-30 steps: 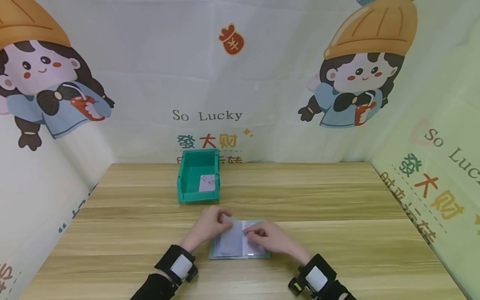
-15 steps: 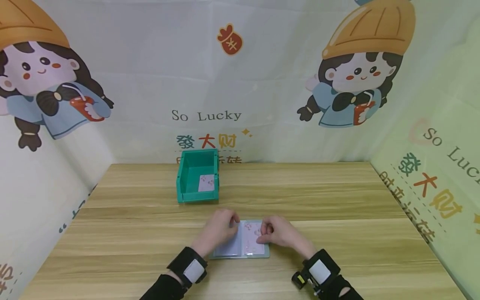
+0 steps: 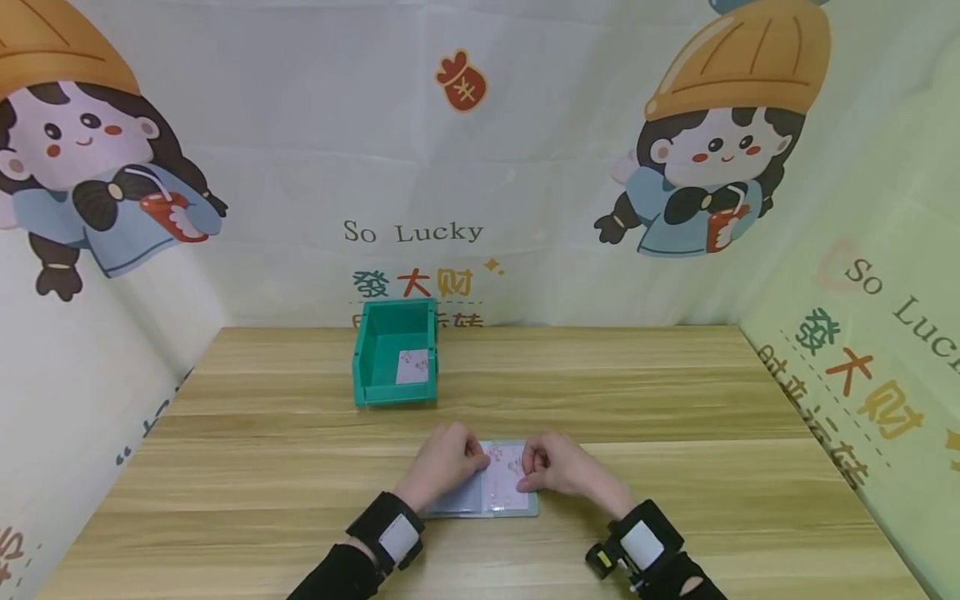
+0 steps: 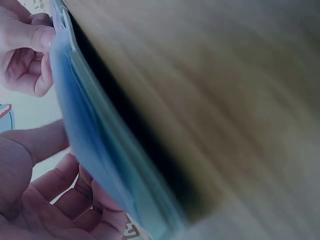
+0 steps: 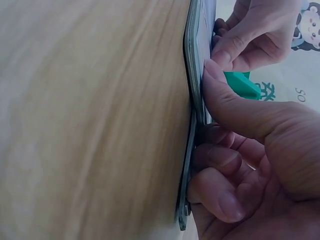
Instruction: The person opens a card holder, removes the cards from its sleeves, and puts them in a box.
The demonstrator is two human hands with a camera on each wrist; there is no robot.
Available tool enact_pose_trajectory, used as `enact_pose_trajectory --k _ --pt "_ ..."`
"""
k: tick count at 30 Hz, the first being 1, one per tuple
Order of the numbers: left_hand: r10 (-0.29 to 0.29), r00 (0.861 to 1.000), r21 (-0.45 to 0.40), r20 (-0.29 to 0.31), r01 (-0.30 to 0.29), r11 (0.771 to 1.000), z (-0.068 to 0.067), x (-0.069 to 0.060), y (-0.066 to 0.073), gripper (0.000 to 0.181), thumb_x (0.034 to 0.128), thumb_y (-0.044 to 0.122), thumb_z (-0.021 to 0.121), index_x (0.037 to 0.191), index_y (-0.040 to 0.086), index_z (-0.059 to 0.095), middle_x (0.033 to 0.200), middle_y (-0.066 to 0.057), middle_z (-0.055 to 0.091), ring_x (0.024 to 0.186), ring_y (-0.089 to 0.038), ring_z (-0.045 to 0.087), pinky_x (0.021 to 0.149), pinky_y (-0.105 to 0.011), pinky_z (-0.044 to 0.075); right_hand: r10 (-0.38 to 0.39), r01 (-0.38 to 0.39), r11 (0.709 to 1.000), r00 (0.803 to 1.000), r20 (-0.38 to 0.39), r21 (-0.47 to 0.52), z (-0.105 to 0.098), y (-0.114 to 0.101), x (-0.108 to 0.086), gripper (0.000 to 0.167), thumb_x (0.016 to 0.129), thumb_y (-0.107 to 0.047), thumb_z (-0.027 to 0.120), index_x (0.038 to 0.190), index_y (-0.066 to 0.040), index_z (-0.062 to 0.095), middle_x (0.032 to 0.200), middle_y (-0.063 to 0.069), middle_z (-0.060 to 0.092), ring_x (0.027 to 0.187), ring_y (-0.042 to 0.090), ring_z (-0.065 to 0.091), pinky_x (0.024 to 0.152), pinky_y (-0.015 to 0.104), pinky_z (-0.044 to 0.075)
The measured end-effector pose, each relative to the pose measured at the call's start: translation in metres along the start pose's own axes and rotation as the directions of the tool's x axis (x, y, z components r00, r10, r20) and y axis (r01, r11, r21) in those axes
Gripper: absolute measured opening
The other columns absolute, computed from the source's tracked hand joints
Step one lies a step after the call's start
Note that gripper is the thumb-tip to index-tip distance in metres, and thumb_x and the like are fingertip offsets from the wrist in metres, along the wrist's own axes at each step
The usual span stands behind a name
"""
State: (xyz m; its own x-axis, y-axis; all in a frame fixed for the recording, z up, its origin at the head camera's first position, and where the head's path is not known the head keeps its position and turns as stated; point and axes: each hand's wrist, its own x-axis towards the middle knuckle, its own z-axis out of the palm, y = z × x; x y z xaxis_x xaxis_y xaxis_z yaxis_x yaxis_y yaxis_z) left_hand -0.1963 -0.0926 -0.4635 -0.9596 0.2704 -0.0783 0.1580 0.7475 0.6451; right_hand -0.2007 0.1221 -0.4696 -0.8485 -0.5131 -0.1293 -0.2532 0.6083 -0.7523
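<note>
A small album (image 3: 457, 500) with a pale blue-green cover lies open on the wooden table. On its right page is a pink card (image 3: 504, 487) with a small printed pattern. My left hand (image 3: 448, 460) reaches over the left page, its thumb and forefinger pinching at the card's upper left edge. At the card's right edge, my right hand (image 3: 561, 467) pinches with thumb and bent forefinger. In the right wrist view the right thumb (image 5: 225, 92) presses on the page, with the other fingers curled below. The fingers hide how far the card sits in a pocket.
Behind the album stands a green plastic bin (image 3: 395, 396) with another pink card (image 3: 412, 367) inside it. A printed cloth (image 3: 547, 208) hangs beyond the table's (image 3: 637, 392) back edge and along both sides.
My left hand has moved right and slightly down, from the left page's top to the card's edge. The right hand has shifted from the middle of the right page to its outer edge.
</note>
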Motion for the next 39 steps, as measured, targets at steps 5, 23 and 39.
enact_pose_trajectory --k 5,23,39 --pt "-0.013 1.000 0.023 -0.005 0.013 1.000 -0.0004 0.0000 0.0034 0.022 0.0902 0.016 0.074 0.070 0.009 0.069 0.061 0.004 0.052 0.058 -0.011 0.049 0.054 -0.022 0.034 -0.014 0.014 1.000 1.000 -0.021 -0.017 0.0003 0.0009 0.0001 0.025 0.079 -0.012 0.084 0.077 -0.007 0.059 0.064 -0.007 0.045 0.059 0.005 0.042 0.054 0.016 0.030" --pt "-0.019 0.999 -0.041 0.036 0.021 0.999 0.0005 -0.0002 0.0010 0.020 0.0874 0.016 0.075 0.070 0.008 0.070 0.065 0.001 0.060 0.060 -0.012 0.051 0.054 -0.024 0.035 -0.030 0.026 0.997 0.998 -0.055 -0.072 0.0026 0.0018 0.0011 0.027 0.078 -0.016 0.085 0.076 -0.009 0.059 0.064 -0.009 0.045 0.059 0.004 0.042 0.054 0.017 0.030" --pt "-0.030 0.996 -0.081 0.090 0.038 0.996 -0.0026 0.0012 -0.0009 0.024 0.0924 0.014 0.068 0.070 0.005 0.069 0.066 0.001 0.058 0.059 -0.011 0.049 0.053 -0.023 0.034 -0.014 0.013 0.999 1.000 -0.020 -0.031 0.0010 0.0034 0.0003 0.023 0.081 -0.015 0.083 0.080 -0.010 0.061 0.064 -0.007 0.045 0.059 0.006 0.041 0.054 0.017 0.030"
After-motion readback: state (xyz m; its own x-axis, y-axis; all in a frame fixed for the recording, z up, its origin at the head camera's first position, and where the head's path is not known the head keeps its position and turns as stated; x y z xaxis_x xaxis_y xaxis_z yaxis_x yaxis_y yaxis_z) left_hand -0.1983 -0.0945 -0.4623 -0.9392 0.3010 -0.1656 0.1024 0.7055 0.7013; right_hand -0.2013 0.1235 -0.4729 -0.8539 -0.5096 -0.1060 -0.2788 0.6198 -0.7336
